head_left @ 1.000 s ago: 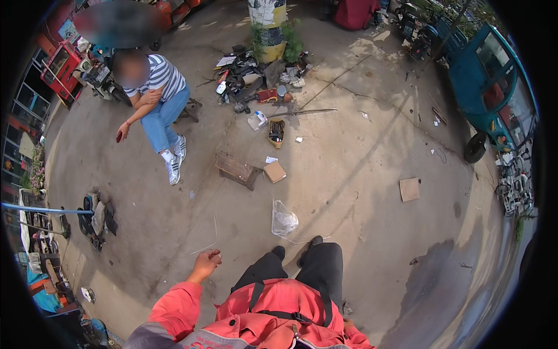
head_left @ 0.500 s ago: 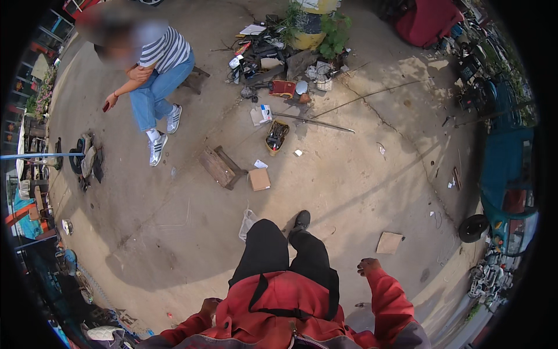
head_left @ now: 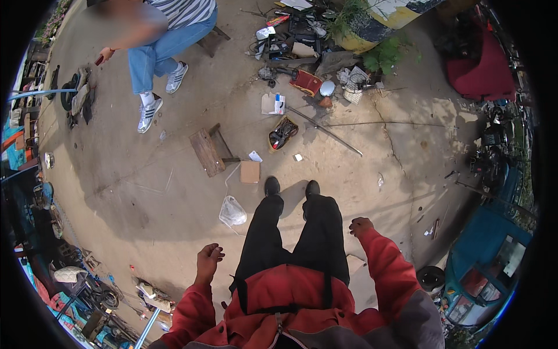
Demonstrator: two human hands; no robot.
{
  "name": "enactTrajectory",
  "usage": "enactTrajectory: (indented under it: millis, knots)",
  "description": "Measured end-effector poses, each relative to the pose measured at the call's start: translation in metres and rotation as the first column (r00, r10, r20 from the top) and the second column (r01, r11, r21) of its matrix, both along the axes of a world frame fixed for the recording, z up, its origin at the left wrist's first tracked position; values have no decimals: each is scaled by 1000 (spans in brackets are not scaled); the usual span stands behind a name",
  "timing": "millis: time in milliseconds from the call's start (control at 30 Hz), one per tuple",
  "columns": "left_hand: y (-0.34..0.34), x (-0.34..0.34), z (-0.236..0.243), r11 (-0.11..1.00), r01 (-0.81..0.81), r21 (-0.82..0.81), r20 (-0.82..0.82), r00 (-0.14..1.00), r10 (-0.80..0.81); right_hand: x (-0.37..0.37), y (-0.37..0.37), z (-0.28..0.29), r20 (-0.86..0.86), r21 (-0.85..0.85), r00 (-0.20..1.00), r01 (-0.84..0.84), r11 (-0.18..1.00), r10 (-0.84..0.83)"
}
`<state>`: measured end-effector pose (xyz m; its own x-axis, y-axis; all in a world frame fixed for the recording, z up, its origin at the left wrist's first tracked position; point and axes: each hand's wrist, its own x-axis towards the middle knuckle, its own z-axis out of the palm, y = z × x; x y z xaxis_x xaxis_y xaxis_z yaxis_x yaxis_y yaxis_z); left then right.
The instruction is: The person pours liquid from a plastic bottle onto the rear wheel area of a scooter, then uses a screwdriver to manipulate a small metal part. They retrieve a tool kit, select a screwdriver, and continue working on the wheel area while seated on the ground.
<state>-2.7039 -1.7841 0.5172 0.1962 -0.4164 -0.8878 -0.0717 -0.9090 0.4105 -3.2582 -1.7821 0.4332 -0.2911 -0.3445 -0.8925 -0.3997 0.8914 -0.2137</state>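
Note:
My left hand [head_left: 208, 260] hangs beside my left thigh, its fingers loosely bent and a little apart, with nothing visible in it. Out past my right thigh is my right hand [head_left: 360, 226], fingers half curled and slightly spread, also holding nothing I can see. Neither hand touches anything. Ahead of the left hand a clear plastic bag [head_left: 233, 212] lies on the ground. In front of my shoes are a cardboard piece [head_left: 250, 172], a wooden stool [head_left: 207, 152] tipped on its side and a yellowish container of tools [head_left: 283, 134].
A person in jeans [head_left: 147, 64] sits at the far left. Parts and scrap [head_left: 293, 43] lie heaped by a striped yellow planter [head_left: 395, 20]. A long metal bar [head_left: 331, 135] rests on the concrete. At right stands a teal vehicle [head_left: 476, 259] with a tyre [head_left: 430, 278] beside it.
I have stepped forward; both shoes now show side by side, nearer the cardboard and stool. My left hand has swung forward into clear view. My right hand has shifted slightly up and left in view.

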Motion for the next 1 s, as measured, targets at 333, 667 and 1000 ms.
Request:
enactTrajectory:
  millis: [333, 667, 1000]
  knots:
    - [-20, -185, -34, 925, -339, 171, -62, 933, 354, -33, -285, -175, -48, -123, 805, -592, 797, 591]
    - [9, -352, -120, 975, -215, 50, 162, 965, 204, 35, -403, -402, -52, -392, 584, -758, 521, 810]
    - [-68, -353, -122, 976, -216, -32, 328, 920, 214, 82, -435, -535, -312, -319, 468, -872, 373, 827]
